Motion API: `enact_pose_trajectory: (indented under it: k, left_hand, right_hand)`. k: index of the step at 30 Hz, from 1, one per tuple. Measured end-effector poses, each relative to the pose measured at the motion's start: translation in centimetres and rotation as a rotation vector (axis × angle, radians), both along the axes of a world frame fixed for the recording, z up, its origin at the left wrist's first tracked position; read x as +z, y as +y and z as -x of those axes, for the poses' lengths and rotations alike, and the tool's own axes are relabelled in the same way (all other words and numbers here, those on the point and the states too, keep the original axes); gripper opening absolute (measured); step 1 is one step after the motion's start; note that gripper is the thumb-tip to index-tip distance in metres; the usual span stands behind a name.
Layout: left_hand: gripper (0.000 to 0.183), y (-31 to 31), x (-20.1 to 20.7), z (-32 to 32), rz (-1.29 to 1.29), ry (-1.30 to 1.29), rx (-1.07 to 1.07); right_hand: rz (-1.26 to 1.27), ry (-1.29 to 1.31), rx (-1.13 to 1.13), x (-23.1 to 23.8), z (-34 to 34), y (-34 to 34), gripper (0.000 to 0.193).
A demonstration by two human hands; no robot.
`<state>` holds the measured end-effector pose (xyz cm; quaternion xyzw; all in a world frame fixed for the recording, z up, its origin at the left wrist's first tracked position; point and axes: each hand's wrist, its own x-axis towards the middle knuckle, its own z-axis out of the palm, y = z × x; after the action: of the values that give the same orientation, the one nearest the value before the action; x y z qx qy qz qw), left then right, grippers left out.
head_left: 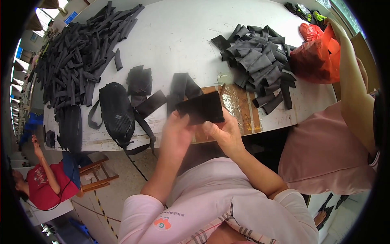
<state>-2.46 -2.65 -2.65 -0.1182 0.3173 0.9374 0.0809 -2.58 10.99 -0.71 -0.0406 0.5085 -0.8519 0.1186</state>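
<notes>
Both hands hold a flat, black rectangular piece [202,107], apparently fabric, above the table's near edge. My left hand [177,128] grips its lower left side, slightly blurred. At the lower right, my right hand [225,133] has its thumb on the front of the piece, with the other fingers partly hidden behind it. Just beyond the piece lie a folded dark grey fabric strip [183,83] and a brown board covered with clear tape [239,107].
A black mesh bag with straps [116,114] lies left of my hands, beside a small stack of dark pieces [139,80]. Dark fabric tubes [77,57] pile up far left, more strips [260,61] at right. A co-worker's arm [351,69] reaches toward a red plastic bag [319,57].
</notes>
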Motion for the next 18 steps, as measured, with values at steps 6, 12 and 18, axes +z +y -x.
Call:
enact_pose_trajectory:
  k: [6,12,18]
  left_hand:
    - [0.023,2.9,-1.2,-1.7,-0.035,-0.064,0.029]
    - [0.017,4.1,-2.7,-3.1,0.482,-0.110,0.156]
    - [0.015,4.5,0.7,-4.1,0.795,0.093,0.195]
  right_hand:
    - [-0.418,0.121,-0.284,-1.3,-0.6,1.0,0.007]
    - [-0.723,0.388,-0.394,-2.0,0.1,1.9,0.005]
    - [-0.910,0.530,-0.446,-2.7,0.1,2.4,0.008]
